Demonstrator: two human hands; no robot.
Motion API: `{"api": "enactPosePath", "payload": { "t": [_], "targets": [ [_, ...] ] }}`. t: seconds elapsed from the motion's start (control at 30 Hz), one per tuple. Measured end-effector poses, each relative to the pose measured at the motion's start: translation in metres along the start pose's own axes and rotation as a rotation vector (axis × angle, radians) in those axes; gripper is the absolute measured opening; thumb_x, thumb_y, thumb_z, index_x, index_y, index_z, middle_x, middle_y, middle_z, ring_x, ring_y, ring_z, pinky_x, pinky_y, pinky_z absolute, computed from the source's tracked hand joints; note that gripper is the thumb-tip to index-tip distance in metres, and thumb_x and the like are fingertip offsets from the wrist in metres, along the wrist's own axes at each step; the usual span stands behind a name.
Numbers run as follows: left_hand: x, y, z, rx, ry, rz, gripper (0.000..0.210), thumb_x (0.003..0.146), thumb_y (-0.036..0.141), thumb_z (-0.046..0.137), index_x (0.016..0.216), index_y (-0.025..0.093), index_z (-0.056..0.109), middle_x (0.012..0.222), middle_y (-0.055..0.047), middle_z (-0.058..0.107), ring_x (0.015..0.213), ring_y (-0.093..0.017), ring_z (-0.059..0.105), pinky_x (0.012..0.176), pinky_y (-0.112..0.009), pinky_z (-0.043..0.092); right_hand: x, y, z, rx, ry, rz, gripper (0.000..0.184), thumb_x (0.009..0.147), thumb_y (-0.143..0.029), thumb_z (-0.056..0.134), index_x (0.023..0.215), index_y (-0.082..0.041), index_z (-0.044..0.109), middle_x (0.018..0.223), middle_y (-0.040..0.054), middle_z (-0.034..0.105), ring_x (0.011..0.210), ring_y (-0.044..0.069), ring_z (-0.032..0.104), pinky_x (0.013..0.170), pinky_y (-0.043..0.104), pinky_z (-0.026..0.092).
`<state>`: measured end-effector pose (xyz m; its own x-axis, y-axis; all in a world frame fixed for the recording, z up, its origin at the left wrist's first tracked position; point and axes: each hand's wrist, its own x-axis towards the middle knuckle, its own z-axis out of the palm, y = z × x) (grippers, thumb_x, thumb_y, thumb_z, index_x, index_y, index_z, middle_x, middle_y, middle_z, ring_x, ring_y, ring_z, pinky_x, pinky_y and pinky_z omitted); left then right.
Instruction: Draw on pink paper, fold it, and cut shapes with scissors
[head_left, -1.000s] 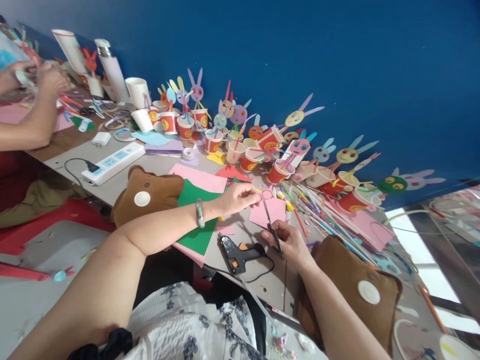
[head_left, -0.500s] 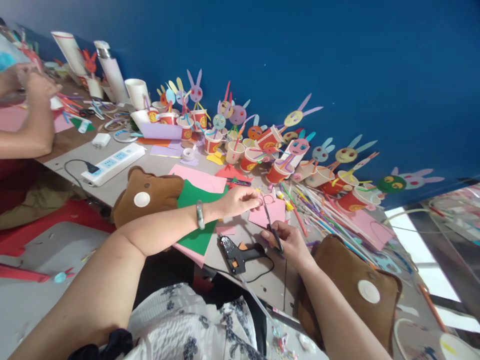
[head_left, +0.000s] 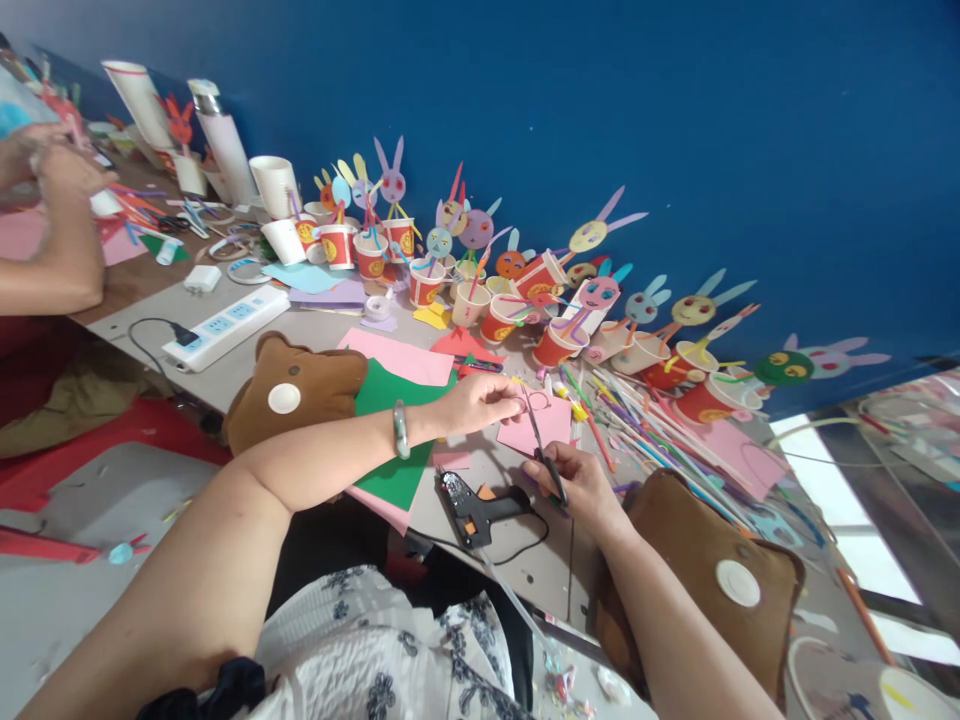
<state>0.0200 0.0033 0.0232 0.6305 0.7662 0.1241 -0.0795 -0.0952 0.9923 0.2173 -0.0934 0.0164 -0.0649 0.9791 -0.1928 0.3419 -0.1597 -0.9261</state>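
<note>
My right hand (head_left: 574,480) grips dark-handled scissors (head_left: 551,468), their blades pointing up and away from me. The thumb and fingers of my left hand (head_left: 484,402) are pinched at the edge of a pink piece of paper (head_left: 536,430) with a thin round outline near its top. The scissor blades cross this paper close to my left fingertips; whether they are cutting I cannot tell. Below the hands lies a black hot glue gun (head_left: 480,508) with its cord. A green sheet (head_left: 390,470) is under my left wrist.
Paper-cup rabbit figures (head_left: 502,315) line the blue wall. Colourful pipe cleaners (head_left: 660,425) lie to the right. Brown plush cushions (head_left: 307,375) rest on the table's near edge. A power strip (head_left: 229,325) is at left, near another person's hands (head_left: 64,165).
At the back left, the curled purple sheet now lies flat, and a light blue sheet and more cups show there. My hands and the scissors have hardly moved.
</note>
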Motion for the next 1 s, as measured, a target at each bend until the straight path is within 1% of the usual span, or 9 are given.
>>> {"api": "enactPosePath", "payload": {
  "t": [0.2, 0.33, 0.57, 0.7, 1.0],
  "targets": [
    [0.0, 0.001, 0.0, 0.024, 0.01, 0.0, 0.014, 0.09, 0.017, 0.059, 0.079, 0.011, 0.063, 0.075, -0.004, 0.069, 0.067, -0.007, 0.063, 0.069, -0.022, 0.052, 0.0, -0.001, 0.001, 0.016, -0.003, 0.012, 0.055, 0.06, -0.06, 0.086, 0.06, -0.021, 0.048, 0.045, -0.0045, 0.05, 0.041, 0.007, 0.034, 0.037, 0.021, 0.024],
    [0.0, 0.003, 0.001, 0.028, 0.007, -0.016, 0.014, 0.09, 0.017, 0.058, 0.08, 0.01, 0.063, 0.075, -0.004, 0.069, 0.066, -0.007, 0.062, 0.068, -0.021, 0.051, 0.0, -0.001, 0.001, 0.011, -0.007, 0.009, 0.054, 0.063, -0.061, 0.083, 0.061, -0.021, 0.048, 0.046, -0.0038, 0.051, 0.041, 0.007, 0.035, 0.038, 0.022, 0.025],
    [0.0, 0.002, 0.0, 0.022, -0.009, -0.027, 0.013, 0.091, 0.019, 0.058, 0.082, 0.01, 0.064, 0.075, -0.004, 0.069, 0.067, -0.007, 0.063, 0.064, -0.019, 0.049, 0.0, 0.0, 0.001, 0.009, -0.009, 0.005, 0.055, 0.064, -0.063, 0.082, 0.061, -0.021, 0.047, 0.046, -0.0038, 0.052, 0.04, 0.007, 0.034, 0.037, 0.022, 0.023],
    [0.001, -0.001, -0.001, 0.02, 0.0, -0.031, 0.012, 0.09, 0.018, 0.06, 0.083, 0.01, 0.064, 0.074, -0.004, 0.07, 0.068, -0.008, 0.064, 0.063, -0.018, 0.049, 0.0, 0.001, 0.001, 0.026, -0.01, 0.007, 0.055, 0.062, -0.063, 0.083, 0.06, -0.022, 0.046, 0.045, -0.0038, 0.052, 0.039, 0.007, 0.034, 0.037, 0.022, 0.023],
    [0.002, 0.001, -0.001, 0.024, 0.022, -0.071, 0.012, 0.089, 0.018, 0.062, 0.081, 0.01, 0.064, 0.076, -0.006, 0.071, 0.069, -0.009, 0.066, 0.064, -0.02, 0.05, 0.004, 0.01, -0.002, 0.0, 0.0, -0.009, 0.054, 0.065, -0.062, 0.083, 0.058, -0.021, 0.048, 0.043, -0.002, 0.053, 0.04, 0.008, 0.036, 0.04, 0.023, 0.024]
  ]
}}
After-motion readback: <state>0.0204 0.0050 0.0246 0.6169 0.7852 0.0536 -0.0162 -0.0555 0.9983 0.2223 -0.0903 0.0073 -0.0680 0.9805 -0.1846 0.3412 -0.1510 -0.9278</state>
